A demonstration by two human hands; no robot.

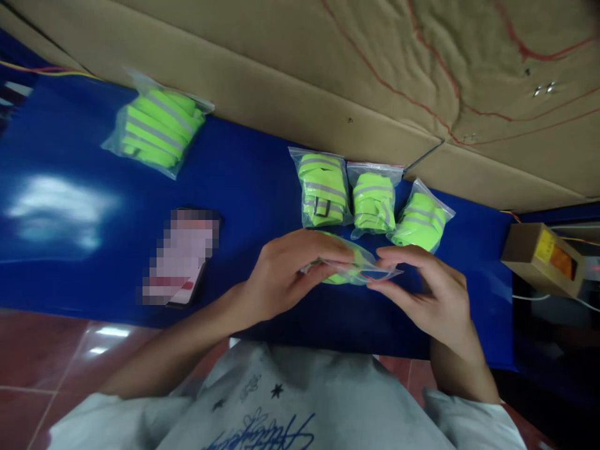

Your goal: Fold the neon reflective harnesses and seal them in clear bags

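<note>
Both hands are on a clear plastic zip bag [360,257] with a folded neon-yellow reflective item partly showing inside. My left hand [285,265] pinches one side of the bag between thumb and fingers, covering part of it. At the bag's mouth, my right hand [429,290] has its thumb and fingertips at the edge, the fingers curved with a gap in the palm. The bag's rim appears slightly parted between the two hands. Just beyond them, three filled bags, a left one [323,190], a middle one [375,199] and a tilted right one [420,217], lie in a row.
A further filled bag [159,128] lies at the back left of the blue table [253,181]. A phone [180,259] with a blurred screen rests left of my hands. Cardboard [262,75] lines the back edge. A small cardboard box [539,259] is at the far right.
</note>
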